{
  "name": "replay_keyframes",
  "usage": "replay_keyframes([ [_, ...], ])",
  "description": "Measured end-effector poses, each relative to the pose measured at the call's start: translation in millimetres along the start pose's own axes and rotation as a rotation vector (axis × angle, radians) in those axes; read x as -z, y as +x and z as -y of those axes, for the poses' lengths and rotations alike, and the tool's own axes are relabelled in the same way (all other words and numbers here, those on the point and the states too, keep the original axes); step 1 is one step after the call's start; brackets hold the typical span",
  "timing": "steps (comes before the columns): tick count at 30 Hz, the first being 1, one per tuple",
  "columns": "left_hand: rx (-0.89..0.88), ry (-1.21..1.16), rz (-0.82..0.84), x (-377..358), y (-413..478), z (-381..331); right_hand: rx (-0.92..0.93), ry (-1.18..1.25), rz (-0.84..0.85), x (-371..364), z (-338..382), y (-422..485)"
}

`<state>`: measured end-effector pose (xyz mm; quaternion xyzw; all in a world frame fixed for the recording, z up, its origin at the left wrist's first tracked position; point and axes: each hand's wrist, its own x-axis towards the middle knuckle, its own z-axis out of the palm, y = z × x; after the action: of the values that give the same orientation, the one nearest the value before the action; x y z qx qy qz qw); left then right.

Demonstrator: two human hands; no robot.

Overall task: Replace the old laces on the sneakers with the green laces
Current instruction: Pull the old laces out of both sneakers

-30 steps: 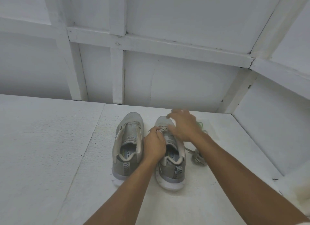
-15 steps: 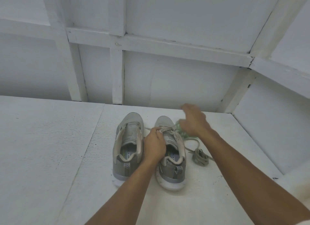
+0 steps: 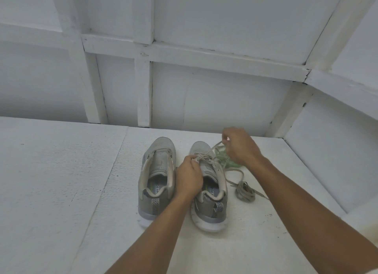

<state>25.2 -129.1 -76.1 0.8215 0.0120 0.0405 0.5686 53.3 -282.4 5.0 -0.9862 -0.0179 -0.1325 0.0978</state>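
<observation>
L grip [image 3: 189, 178] pinching old lace [image 3: 205, 156] at right sneaker [image 3: 212, 210], R grip [image 3: 241, 146] pinching its end, green laces [image 3: 226, 160] beside

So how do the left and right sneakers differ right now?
The left sneaker shows no lace, its tongue bare; the right sneaker still carries its old lace. The left sneaker is untouched; the left hand grips the right sneaker's lacing while the right hand pinches the lace end. Both are grey, upright, toes pointing away.

Green laces [image 3: 230, 163] half behind the right hand [image 3: 242, 148], tongue of the right sneaker [image 3: 208, 212] under the left hand [image 3: 189, 177]
</observation>
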Motion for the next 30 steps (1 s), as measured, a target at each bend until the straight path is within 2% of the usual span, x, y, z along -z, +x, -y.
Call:
replay_keyframes([
  [12,0.008,-0.025,0.003,-1.2,1.0,1.7,-0.168,0.059,-0.155,12.1,-21.1,4.4],
  [17,-0.001,0.05,0.063,3.2,5.4,-4.6,-0.293,-0.062,0.171,-3.1,-17.6,-14.5],
  [19,0.019,0.065,0.102,7.5,12.1,-13.5,-0.305,0.03,0.142,-3.9,-13.6,-21.8],
  [21,0.032,0.072,0.142,10.3,19.6,-24.7,-0.31,0.259,0.134,-3.6,-7.9,-26.7],
  [24,-0.025,0.171,0.185,11.5,28.7,-41.5,-0.327,0.56,0.282,-4.5,6.8,-33.1],
  [28,-0.06,0.335,0.32,8.9,41.0,-53.7,-0.256,0.446,0.328,-14.2,12.3,-38.3],
  [30,-0.083,0.471,0.406,6.8,45.9,-54.1,-0.288,0.506,0.301,-17.7,10.1,-41.3],
])
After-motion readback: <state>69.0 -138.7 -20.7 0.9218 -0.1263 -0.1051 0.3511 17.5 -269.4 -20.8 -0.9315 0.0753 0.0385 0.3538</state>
